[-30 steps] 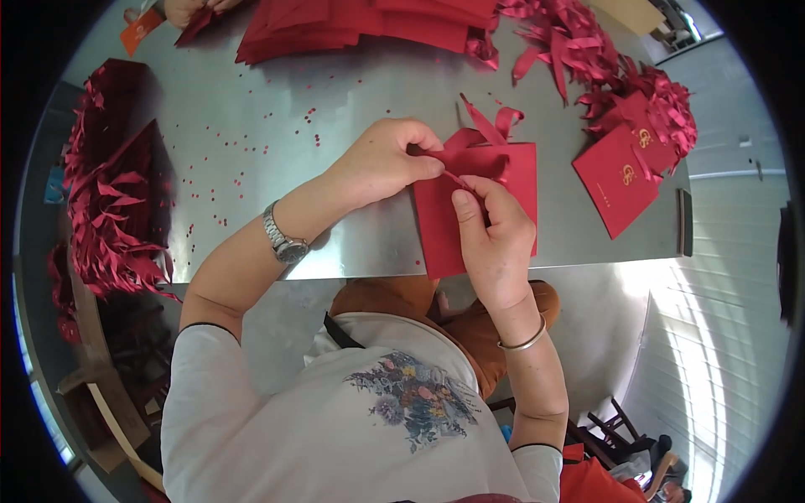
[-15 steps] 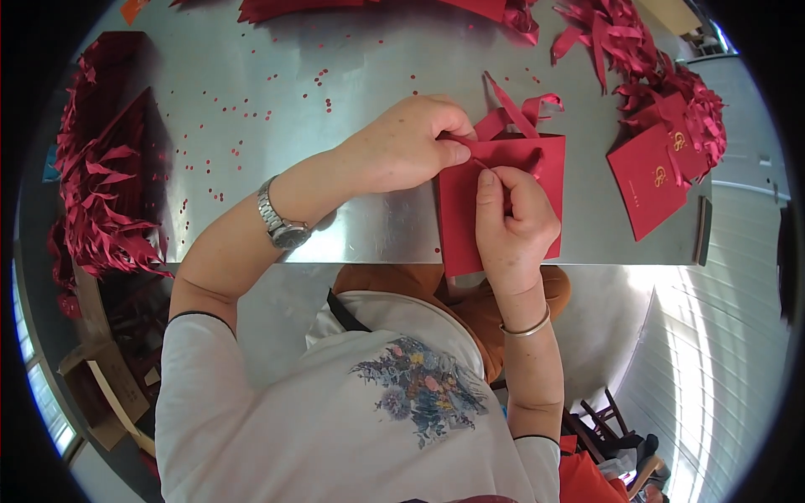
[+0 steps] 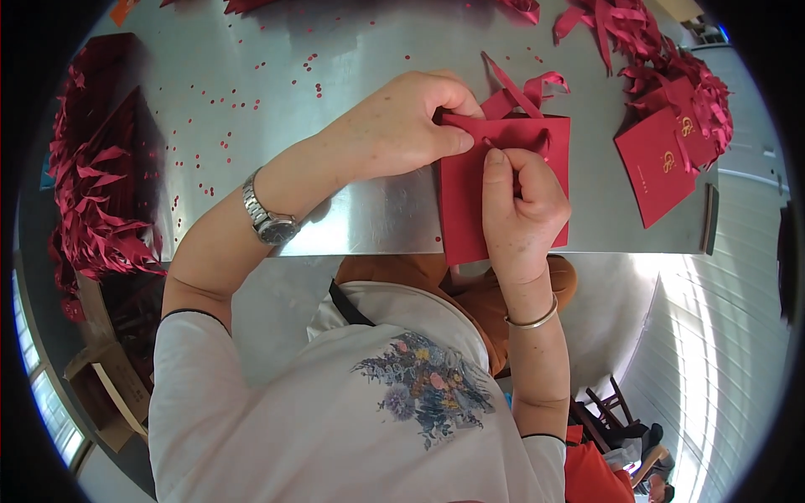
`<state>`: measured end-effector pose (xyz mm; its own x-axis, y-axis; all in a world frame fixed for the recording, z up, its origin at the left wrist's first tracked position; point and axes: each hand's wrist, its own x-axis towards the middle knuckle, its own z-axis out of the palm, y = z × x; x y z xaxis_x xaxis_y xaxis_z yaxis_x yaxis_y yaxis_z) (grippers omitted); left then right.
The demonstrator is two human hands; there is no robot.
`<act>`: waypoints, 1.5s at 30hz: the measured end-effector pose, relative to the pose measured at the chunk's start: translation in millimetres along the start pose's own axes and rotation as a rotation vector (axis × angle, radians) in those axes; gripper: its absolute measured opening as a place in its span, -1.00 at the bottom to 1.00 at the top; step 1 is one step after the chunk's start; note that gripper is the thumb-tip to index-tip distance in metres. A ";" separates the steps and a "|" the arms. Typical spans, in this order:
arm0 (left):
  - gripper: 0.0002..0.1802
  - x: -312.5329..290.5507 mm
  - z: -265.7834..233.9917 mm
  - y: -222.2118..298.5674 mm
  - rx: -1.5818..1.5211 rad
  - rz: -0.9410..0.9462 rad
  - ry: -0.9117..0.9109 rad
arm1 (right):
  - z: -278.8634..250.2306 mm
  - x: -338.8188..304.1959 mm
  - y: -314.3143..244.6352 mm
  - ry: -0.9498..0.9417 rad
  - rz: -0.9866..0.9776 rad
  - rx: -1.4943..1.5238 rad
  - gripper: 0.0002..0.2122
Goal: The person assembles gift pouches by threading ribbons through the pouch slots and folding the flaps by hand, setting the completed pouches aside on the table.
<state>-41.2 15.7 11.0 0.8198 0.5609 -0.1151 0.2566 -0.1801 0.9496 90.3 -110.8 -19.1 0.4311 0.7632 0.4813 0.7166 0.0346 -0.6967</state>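
A red paper gift bag point(image 3: 461, 205) lies at the table's near edge, with its mouth away from me. My left hand point(image 3: 402, 121) is closed at the bag's upper left corner. Its thumb rests on the front panel, and its other fingertips go behind the rim, out of sight. Pinched in my right hand point(image 3: 527, 205) is a red ribbon point(image 3: 490, 143) that comes out near a hole in the front panel. The ribbon shows again by the right hole. A second ribbon loop point(image 3: 549, 81) sticks up beyond the bag's mouth.
Red bags with ribbon handles point(image 3: 101, 176) stand packed at the left. More ribboned bags point(image 3: 658, 163) lie at the right, with a ribbon heap point(image 3: 616, 29) farther back. Small red paper dots point(image 3: 226, 102) litter the metal table point(image 3: 369, 218). An open cardboard box point(image 3: 109, 394) sits lower left.
My left thumb has come farther over the bag's front panel. My right hand still pinches the ribbon, now drawn in close to the hole. The whole view has shifted slightly.
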 end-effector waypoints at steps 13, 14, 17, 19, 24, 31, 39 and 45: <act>-0.83 -2.8 15.3 -5.2 0.035 0.166 0.133 | 1.1 0.5 -1.4 0.016 0.075 0.056 -0.92; -0.84 -3.9 16.7 -4.0 0.083 0.186 0.165 | 1.5 0.2 -1.1 0.017 0.077 0.055 -0.92; -0.84 -4.2 19.5 -6.2 0.159 0.262 0.231 | 3.5 0.7 0.1 0.002 0.115 0.086 -0.91; -0.84 -3.6 23.7 -7.3 0.252 0.336 0.275 | 4.5 1.4 -0.3 0.013 0.015 -0.023 -0.91; -0.84 -2.3 21.7 -8.6 0.229 0.311 0.275 | 3.0 2.6 -2.9 0.016 0.126 0.106 -0.92; -0.90 0.9 14.8 -12.3 -0.075 0.005 0.115 | 3.4 -1.1 1.4 0.009 0.110 0.069 -0.92; -0.92 0.6 12.3 -8.8 -0.122 -0.026 0.081 | 4.8 0.3 0.9 0.009 0.123 0.041 -0.92; -0.91 -1.0 14.3 -7.0 -0.039 -0.043 0.126 | 2.7 1.0 -0.6 -0.002 0.110 0.141 -0.92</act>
<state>-36.5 4.8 0.3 0.7369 0.6651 -0.1205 0.2680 -0.1239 0.9554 88.8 -108.3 -19.6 0.5014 0.7688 0.3968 0.5809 0.0407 -0.8129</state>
